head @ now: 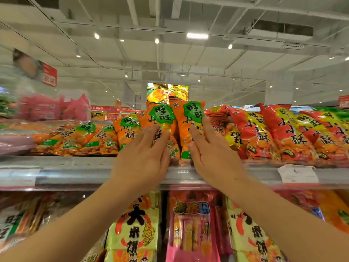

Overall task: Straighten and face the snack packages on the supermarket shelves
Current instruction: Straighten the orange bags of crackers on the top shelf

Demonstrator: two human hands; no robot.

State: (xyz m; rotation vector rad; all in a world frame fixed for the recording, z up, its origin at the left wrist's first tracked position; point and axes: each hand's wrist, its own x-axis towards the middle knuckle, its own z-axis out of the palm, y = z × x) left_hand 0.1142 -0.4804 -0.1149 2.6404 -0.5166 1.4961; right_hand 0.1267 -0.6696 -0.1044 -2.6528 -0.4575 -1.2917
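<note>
Forearms up from below, left hand (145, 157) flat on one orange snack bag (160, 121), right hand (209, 157) flat on its neighbour (190, 120). Fingers straight, pressing, nothing gripped. Both bags upright at top shelf (75, 173) front edge, tilted toward each other. Mid-straightening. Next: square them up, then stand the flat orange bags (79, 138) to the left.

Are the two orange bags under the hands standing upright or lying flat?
Upright: both orange bags stand taller than the flat neighbours, tops raised.

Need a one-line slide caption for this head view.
Left hand and right hand press flat against two upright orange snack bags on the top shelf.
</note>
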